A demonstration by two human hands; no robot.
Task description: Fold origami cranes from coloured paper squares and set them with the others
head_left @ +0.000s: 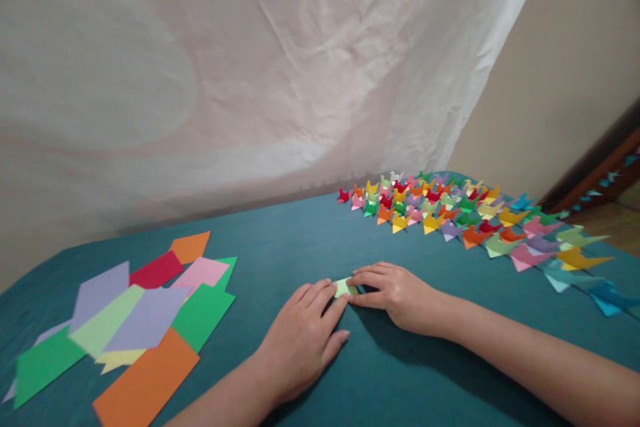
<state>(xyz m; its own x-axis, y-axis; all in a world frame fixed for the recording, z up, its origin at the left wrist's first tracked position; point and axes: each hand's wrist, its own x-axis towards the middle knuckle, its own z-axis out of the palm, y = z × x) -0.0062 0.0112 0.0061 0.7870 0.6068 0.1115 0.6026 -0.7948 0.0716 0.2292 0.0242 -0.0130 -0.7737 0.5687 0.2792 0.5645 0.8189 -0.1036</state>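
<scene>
Pale-green paper (343, 289) on teal cloth (280, 240). Left of it: left hand (306, 330), fingers pressing, thumb free, presumably pinning it. Right of it: right hand (403, 297), fingertips on its edge; cannot tell if pinching. Paper birds (475, 236) beyond right, loose sheets (147, 320) left, apparently for elbow room.

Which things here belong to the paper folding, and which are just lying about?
Belonging:
pale green paper, touched by left hand and right hand
likely loose coloured sheets
likely folded paper birds

Apparently just around:
pale hanging cloth
wall
</scene>
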